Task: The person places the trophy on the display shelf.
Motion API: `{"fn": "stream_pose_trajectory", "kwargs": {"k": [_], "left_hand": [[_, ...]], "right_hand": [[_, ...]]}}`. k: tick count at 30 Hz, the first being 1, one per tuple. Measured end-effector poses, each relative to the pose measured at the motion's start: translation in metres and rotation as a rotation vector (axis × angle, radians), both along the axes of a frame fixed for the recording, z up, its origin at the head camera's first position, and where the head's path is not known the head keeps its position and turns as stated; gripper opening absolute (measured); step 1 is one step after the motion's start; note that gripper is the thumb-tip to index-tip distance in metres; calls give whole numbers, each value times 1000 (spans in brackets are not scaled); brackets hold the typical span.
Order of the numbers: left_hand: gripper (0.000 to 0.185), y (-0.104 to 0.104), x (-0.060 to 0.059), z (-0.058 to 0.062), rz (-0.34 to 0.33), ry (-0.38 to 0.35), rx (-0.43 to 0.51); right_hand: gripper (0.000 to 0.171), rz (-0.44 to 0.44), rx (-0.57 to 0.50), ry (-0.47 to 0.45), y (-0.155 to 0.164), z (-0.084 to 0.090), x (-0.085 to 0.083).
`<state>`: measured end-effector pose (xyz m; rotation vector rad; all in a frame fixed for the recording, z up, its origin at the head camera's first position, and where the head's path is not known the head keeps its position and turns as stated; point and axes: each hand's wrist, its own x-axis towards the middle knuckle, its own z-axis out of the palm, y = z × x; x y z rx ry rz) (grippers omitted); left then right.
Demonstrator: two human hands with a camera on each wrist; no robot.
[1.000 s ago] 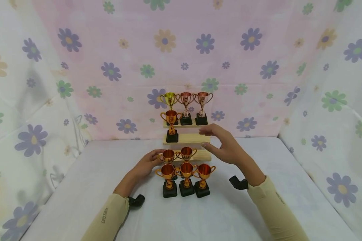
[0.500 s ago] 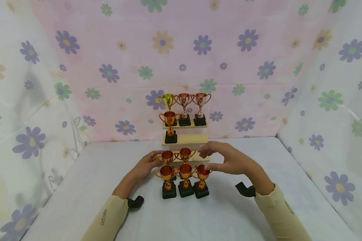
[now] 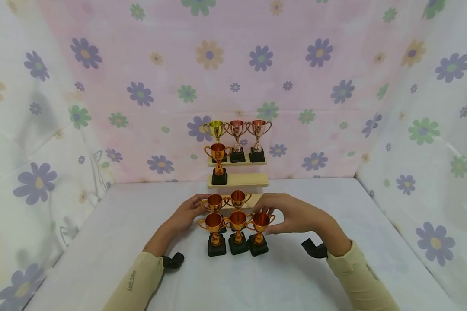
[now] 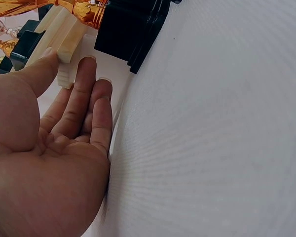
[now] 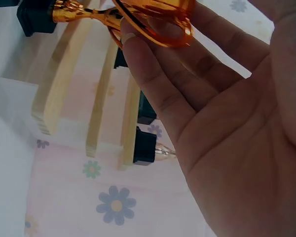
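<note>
My right hand (image 3: 295, 214) curves around the rightmost orange-gold trophy cup (image 3: 261, 220) of the front row, fingers behind it and thumb by its near side. In the right wrist view, loosely bent fingers (image 5: 160, 81) lie right at the cup and its handle (image 5: 148, 29). My left hand (image 3: 184, 214) rests at the left end of the lowest wooden shelf board (image 3: 253, 201). Its thumb touches the wood (image 4: 64, 42) in the left wrist view, with the other fingers extended. Two more front-row trophies, left (image 3: 214, 222) and middle (image 3: 238, 220), stand upright on black bases.
Two trophies, left (image 3: 214, 203) and right (image 3: 237, 198), stand behind the front row, their bases mostly hidden. One orange-gold trophy (image 3: 218, 153) stands on the middle board (image 3: 249, 179). The top board (image 3: 251, 160) bears a yellow-gold trophy (image 3: 216, 127) and two rose-coloured ones.
My right hand has come down from beside the middle board to the rightmost front trophy, its fingers passing behind the cup. My left hand stays at the shelf's left end.
</note>
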<state>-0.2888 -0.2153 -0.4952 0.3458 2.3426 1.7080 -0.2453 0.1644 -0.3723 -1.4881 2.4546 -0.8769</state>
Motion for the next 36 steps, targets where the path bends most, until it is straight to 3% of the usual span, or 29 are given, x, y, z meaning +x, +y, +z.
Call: {"fn": "stream_pose_trajectory", "kwargs": {"k": [5,14,28,36], "left_hand": [[48,2,0,1,-1,-4,5],[50,1,1,2,-14,-19,33],[56,0,1,0,-11,2,-11],[50,0,-1,0,-12,-10,3]], "right_hand": [[54,-41,58,-14,-2,-6,-2],[52,-41,29,11,-1,-8,-3],[47,-45,5,25,3,-3,-2],[48,-56,-31,58,11,2,-4]]}}
